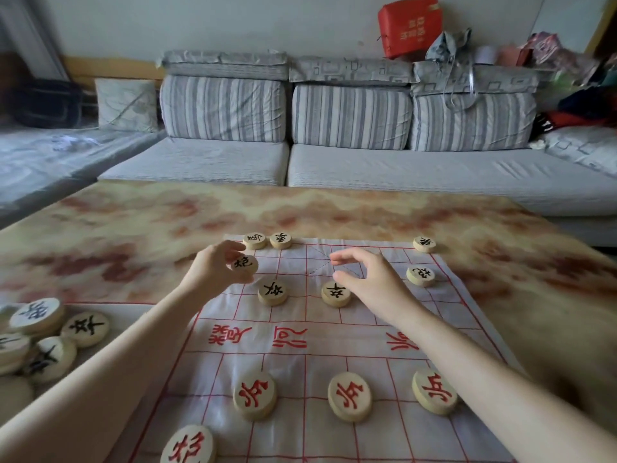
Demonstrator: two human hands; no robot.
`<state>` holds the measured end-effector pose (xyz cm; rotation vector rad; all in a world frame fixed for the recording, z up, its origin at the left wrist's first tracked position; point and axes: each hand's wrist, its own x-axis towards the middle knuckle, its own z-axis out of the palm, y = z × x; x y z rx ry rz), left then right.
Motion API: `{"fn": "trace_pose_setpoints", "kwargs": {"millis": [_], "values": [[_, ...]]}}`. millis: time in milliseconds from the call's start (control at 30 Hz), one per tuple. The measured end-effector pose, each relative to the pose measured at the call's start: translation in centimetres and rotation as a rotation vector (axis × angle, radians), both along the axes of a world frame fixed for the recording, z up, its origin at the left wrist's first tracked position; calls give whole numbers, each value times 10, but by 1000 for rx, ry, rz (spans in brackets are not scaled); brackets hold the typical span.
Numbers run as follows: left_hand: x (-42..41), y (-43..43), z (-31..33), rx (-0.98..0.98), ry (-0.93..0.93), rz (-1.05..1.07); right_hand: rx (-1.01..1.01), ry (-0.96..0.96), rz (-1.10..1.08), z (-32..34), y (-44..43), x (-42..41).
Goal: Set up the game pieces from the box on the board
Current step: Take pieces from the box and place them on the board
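Note:
A white cloth board with red grid lines lies on the table. My left hand pinches a black-lettered wooden disc just above the board's far left. My right hand hovers with relaxed fingers over the far middle, beside a black-lettered disc, and holds nothing. Another black disc sits left of it. More black discs stand at the far edge and at the far right. Red-lettered discs line the near rows.
A pile of loose black-lettered discs lies at the left, off the board. The table has a marbled beige and red top. A grey striped sofa runs behind it, with bags heaped at its right end.

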<state>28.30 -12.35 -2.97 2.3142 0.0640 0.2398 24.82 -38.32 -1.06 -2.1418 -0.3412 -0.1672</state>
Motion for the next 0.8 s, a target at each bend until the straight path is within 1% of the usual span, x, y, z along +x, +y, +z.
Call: {"fn": "trace_pose_setpoints", "kwargs": {"millis": [133, 267, 467, 567, 633, 700, 800], "values": [[7, -7, -9, 18, 19, -17, 0, 3, 14, -1, 3, -1], [8, -6, -11, 29, -23, 16, -15, 30, 38, -4, 3, -5], [-13, 13, 11, 47, -81, 19, 15, 45, 50, 6, 18, -16], [-35, 35, 27, 39, -112, 30, 32, 51, 76, 14, 40, -27], [-53, 57, 36, 85, -120, 47, 34, 50, 123, 19, 61, -35], [-71, 82, 42, 133, -99, 57, 17, 49, 174, 22, 85, -42], [-96, 117, 45, 137, -56, 86, -19, 55, 256, 24, 126, -51]]}}
